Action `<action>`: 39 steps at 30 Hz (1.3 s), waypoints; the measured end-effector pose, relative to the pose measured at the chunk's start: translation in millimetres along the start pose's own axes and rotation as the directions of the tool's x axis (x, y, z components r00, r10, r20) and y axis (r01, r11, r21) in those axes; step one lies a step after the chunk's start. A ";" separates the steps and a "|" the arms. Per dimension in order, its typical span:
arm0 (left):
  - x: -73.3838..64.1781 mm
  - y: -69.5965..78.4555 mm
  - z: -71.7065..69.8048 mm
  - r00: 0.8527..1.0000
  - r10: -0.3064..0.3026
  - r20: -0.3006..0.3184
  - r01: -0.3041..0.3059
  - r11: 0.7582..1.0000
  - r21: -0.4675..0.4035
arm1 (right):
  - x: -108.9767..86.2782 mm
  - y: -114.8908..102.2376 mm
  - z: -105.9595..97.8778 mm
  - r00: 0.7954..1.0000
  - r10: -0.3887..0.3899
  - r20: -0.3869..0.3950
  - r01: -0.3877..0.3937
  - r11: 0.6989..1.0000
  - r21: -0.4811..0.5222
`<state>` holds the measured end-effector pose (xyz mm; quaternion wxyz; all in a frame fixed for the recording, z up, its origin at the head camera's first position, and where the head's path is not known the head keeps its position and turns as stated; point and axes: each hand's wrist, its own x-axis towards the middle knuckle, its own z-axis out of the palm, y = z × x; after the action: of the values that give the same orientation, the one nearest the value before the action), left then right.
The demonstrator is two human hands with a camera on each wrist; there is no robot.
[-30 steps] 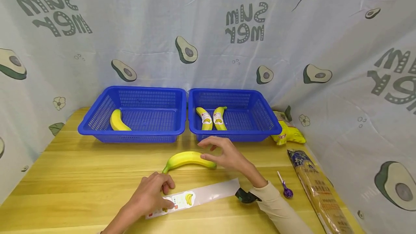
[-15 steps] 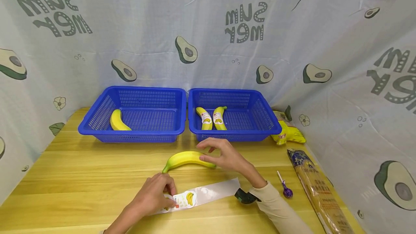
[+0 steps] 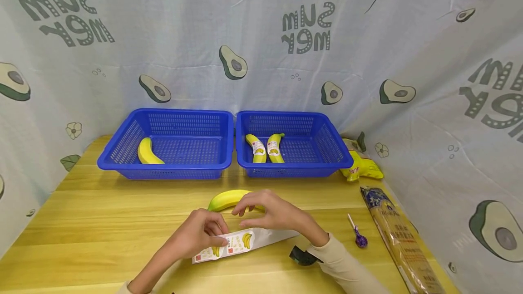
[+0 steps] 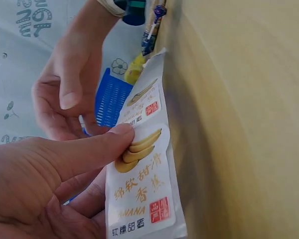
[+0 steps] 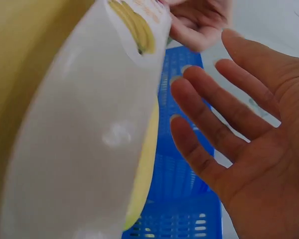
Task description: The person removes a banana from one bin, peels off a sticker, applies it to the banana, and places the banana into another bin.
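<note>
My left hand (image 3: 200, 235) pinches a strip of banana stickers (image 3: 269, 238) between thumb and fingers. In the left wrist view the thumb lies on the printed face of the strip (image 4: 142, 179), which is tilted up over the table. My right hand (image 3: 271, 210) holds nothing and hovers just above the strip, fingers spread and loosely bent in the right wrist view. Behind the hands lies a yellow banana (image 3: 226, 199) without a visible label, its right part hidden by the right hand. Bare shiny backing (image 5: 74, 134) fills much of the right wrist view.
Two blue baskets stand at the back. The left basket (image 3: 171, 167) holds one plain banana (image 3: 148, 152); the right basket (image 3: 302, 166) holds two labelled bananas (image 3: 275, 149). To the right are a purple lollipop (image 3: 361, 239), a long noodle-like packet (image 3: 400, 239) and a yellow bag (image 3: 365, 167).
The left hand has raised and tilted the sticker strip. My right hand has left the banana's right end, moving left and nearer to the strip.
</note>
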<state>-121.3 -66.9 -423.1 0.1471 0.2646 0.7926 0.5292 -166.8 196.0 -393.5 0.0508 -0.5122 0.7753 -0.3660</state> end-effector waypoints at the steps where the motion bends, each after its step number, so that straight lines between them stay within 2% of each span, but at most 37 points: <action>1: 0.7 1.3 -0.5 1.000 -0.008 0.002 0.008 1.000 -0.019 | 0.5 -0.4 1.8 1.000 -0.007 0.015 0.007 1.000 0.006; 6: 5.0 7.6 -1.8 0.999 -0.033 -0.011 0.032 0.997 -0.070 | 2.0 -5.1 6.9 0.999 -0.003 0.044 0.001 0.999 0.040; 12: 9.0 15.3 -3.4 1.000 -0.013 -0.028 0.010 0.995 -0.095 | 3.5 -7.7 7.2 0.999 -0.033 0.012 0.033 0.999 -0.007; 19: 10.7 21.8 -5.9 0.998 -0.043 -0.040 0.038 0.993 -0.112 | 3.0 -6.5 7.7 1.000 -0.008 0.001 0.008 1.000 -0.024; 30: 12.3 24.4 -4.2 0.998 -0.048 -0.032 0.044 0.990 -0.135 | 2.4 -6.6 7.8 1.000 0.020 -0.015 -0.020 0.999 -0.035; 39: 13.1 24.4 -5.1 0.997 -0.060 -0.054 0.053 0.991 -0.120 | 1.3 -5.3 4.9 0.999 0.048 -0.005 -0.048 0.999 -0.020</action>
<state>-128.2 -55.9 -398.1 0.1546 0.2174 0.7711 0.5782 -161.1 191.3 -393.4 0.0525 -0.4931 0.7913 -0.3578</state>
